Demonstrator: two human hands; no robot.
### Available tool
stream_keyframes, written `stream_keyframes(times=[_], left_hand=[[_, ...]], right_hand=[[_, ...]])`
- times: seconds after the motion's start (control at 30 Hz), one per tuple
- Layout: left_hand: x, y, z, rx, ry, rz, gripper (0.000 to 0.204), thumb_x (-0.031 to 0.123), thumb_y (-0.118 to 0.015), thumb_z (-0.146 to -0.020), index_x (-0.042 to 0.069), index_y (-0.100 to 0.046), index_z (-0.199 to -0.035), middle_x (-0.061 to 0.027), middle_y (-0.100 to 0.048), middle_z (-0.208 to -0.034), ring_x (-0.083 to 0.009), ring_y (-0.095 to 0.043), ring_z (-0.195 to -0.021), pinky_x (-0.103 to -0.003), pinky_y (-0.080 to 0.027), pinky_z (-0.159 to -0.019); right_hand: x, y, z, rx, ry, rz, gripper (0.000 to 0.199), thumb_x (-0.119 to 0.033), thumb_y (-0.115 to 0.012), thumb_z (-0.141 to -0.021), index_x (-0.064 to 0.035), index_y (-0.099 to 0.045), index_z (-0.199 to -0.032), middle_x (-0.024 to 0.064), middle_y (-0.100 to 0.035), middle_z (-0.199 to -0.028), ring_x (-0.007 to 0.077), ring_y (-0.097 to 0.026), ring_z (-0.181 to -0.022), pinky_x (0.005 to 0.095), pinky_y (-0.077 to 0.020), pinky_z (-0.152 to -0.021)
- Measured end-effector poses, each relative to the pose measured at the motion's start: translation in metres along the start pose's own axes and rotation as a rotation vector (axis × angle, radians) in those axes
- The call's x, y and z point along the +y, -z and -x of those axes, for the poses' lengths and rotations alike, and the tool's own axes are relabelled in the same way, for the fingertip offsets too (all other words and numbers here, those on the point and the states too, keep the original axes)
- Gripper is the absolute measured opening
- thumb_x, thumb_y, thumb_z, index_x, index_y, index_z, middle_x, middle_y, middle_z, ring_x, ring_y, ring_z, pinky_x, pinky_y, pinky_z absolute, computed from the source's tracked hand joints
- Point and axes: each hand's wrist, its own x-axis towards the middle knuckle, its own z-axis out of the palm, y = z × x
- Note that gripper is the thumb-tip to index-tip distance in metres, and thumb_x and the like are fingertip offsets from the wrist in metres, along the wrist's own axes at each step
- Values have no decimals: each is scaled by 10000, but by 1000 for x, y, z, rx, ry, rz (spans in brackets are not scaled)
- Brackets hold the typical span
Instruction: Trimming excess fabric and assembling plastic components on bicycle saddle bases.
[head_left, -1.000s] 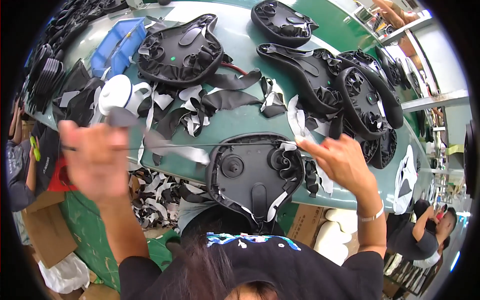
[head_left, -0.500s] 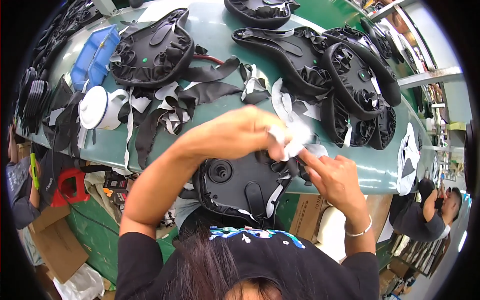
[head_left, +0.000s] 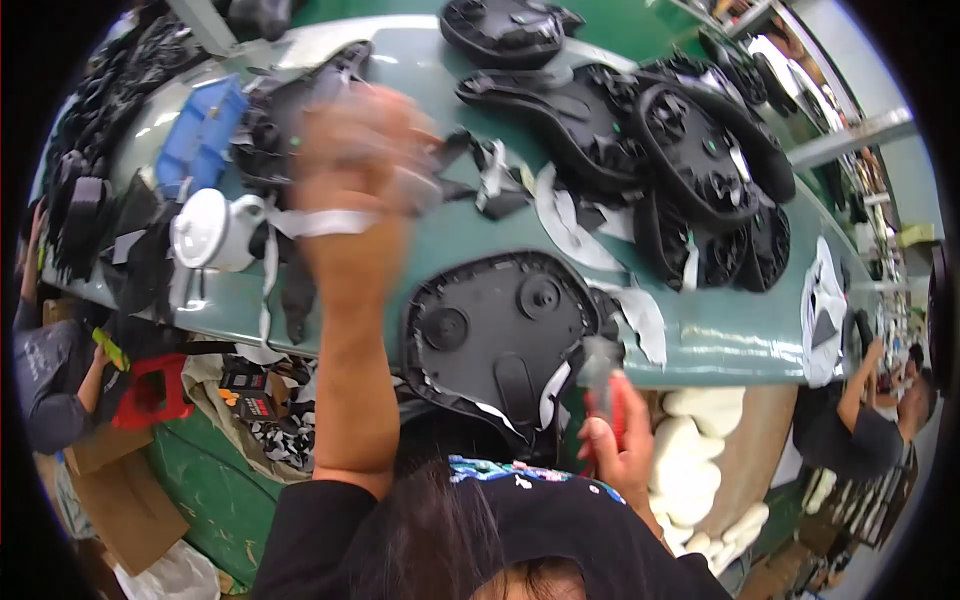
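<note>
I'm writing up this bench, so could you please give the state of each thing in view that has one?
White mug: lid on.
Blue bin: open-topped.
Nearest black shell: hollow side up.
Black shells at right: overlapping.
Red-handled tool: held in right hand, blurred.
Left hand: blurred; grip unclear.

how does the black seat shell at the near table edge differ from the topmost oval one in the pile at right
The near shell juts over the table's edge; the piled shell overlaps other shells. The near shell's round mounts are bare; the piled shell has bunched fabric inside. The near shell looks broad, the piled shell a narrower oval. Both are black, hollow side up.
</note>
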Motion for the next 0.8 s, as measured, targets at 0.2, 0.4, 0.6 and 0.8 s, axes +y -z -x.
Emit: stream_keyframes(times=[0.2, 0.4, 0.6, 0.8], left_hand=[[-46, -2, 21, -1090, 401, 385, 385, 388, -632, -859, 4, -643, -854, -102, -639, -764, -178, -617, -764, -344, -483, -717], [-59, -22, -35, -151, 704, 603, 269, 262, -486, -956, 30, -619, -984, -27, -622, -858, -142, -570, -772, -307, -451, -679], [-24, -1, 15, -1310, -402, 470, 242, 256, -605, -874, 23, -667, -885, -98, -657, -942, -273, -625, -809, -354, -493, -730], [-39, 14, 13, -741, 513, 867, 301, 252, -609, -911, -13, -638, -770, -63, -626, -754, -90, -571, -625, -248, -471, -573]], right_hand=[[-33, -8, -78, -5, 230, -30, 257, -162, -543, -934, -18, -501, -1143, 52, -624, -767, 109, -602, -632, 243, -469, -545], [-127, 1, -156, 378, 701, -278, 322, -59, -614, -882, -12, -514, -1184, 16, -562, -844, 36, -481, -593, 169, -400, -510], [-181, -45, -360, 215, 599, 116, 295, -147, -602, -790, 33, -524, -1011, 153, -612, -792, 214, -647, -600, 321, -528, -502], [-193, -60, -478, 33, 135, 529, 261, -116, -647, -732, 49, -585, -924, 173, -659, -736, 238, -667, -559, 327, -527, -480]])
